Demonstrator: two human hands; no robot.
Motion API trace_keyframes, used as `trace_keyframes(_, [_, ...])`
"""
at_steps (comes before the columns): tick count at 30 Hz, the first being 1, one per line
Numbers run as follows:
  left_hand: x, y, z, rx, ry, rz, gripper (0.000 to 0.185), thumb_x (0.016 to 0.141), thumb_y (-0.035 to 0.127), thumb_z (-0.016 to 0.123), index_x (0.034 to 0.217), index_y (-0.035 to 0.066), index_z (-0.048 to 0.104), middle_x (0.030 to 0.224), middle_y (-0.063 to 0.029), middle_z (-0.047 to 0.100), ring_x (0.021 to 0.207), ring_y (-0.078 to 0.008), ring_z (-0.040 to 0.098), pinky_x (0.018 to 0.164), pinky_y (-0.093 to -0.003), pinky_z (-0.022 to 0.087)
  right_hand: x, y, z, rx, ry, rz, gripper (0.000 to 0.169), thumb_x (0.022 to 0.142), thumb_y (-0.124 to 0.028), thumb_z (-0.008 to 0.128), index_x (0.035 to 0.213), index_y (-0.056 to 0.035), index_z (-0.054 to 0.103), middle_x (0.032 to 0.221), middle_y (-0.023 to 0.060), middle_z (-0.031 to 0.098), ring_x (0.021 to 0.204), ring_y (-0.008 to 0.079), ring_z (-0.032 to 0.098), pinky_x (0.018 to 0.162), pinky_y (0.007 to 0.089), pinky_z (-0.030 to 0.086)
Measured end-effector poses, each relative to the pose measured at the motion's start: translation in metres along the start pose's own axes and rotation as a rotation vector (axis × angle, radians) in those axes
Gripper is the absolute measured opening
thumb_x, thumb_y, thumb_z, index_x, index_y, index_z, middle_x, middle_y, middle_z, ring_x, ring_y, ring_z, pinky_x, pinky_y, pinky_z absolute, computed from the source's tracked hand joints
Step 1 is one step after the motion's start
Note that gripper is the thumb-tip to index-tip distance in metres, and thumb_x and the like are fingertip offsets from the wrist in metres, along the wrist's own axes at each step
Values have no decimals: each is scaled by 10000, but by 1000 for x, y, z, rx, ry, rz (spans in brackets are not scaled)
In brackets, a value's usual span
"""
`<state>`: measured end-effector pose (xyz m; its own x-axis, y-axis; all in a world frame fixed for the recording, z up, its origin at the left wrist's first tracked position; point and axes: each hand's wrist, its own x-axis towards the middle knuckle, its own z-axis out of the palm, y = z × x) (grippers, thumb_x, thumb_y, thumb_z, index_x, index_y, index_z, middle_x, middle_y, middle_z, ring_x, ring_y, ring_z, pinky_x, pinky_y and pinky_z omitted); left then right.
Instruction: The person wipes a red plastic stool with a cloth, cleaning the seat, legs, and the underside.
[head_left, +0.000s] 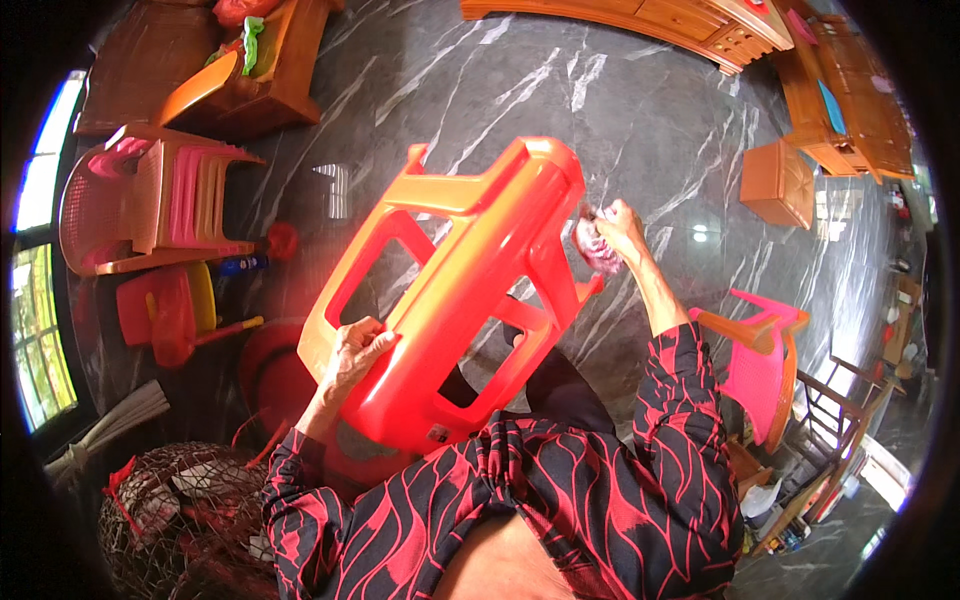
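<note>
A large red-orange plastic stool (450, 300) is tilted on its side in front of me, its seat and open-framed legs showing. My left hand (356, 349) grips its near left edge, thumb on the smooth plastic face. Off the stool's far right end, my right hand (621, 225) holds a crumpled pink-and-white cloth (595, 244), which hangs close to the stool; whether the two touch cannot be told.
Stacked plastic chairs (180, 199) stand at the left, above a red dustpan (172, 315). A red basin (274, 367) and a wire-mesh basket (180, 517) are at the lower left. A pink chair (761, 367) stands at the right, a brown box-shaped stool (778, 184) beyond it.
</note>
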<state>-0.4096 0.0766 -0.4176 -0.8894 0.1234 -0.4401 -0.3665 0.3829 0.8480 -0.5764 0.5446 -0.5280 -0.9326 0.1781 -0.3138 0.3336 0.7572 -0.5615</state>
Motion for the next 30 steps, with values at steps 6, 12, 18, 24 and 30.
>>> trace_keyframes(6, [-8,11,-8,-72,30,-105,358,867,301,704,808,-38,607,644,-16,588,619,-52,513,521,-259,401,-19,-15,-21,459,180,-83,238,761,-172,714,925,-50,591,786,27,598,741,111,540,683,287,483])
trace_keyframes(12, [-2,11,2,-105,28,-36,359,853,298,722,797,-34,597,595,13,487,566,-55,420,489,-273,344,-26,-131,-22,-268,470,-816,284,764,-229,682,1017,-112,626,1043,148,544,967,351,560,776,453,492])
trace_keyframes(18, [-7,10,-1,119,36,40,429,832,364,730,771,-34,583,557,-36,450,534,-100,386,477,-309,315,-2,-93,22,-308,320,-816,239,817,-239,599,1024,-128,640,1058,221,535,1011,436,555,830,528,503])
trace_keyframes(24, [12,-8,1,108,-44,55,527,841,450,697,714,-38,541,558,-39,380,555,-90,357,471,-332,288,-16,-85,20,-381,-44,-344,252,832,-242,553,1023,-101,638,1041,239,567,953,422,597,786,519,507])
trace_keyframes(30, [32,-24,-1,46,-23,22,470,861,399,690,734,-33,556,579,12,415,573,-58,378,476,-297,300,-85,-114,95,-246,18,-569,232,727,-160,608,945,-82,612,937,180,558,864,372,588,730,494,486])
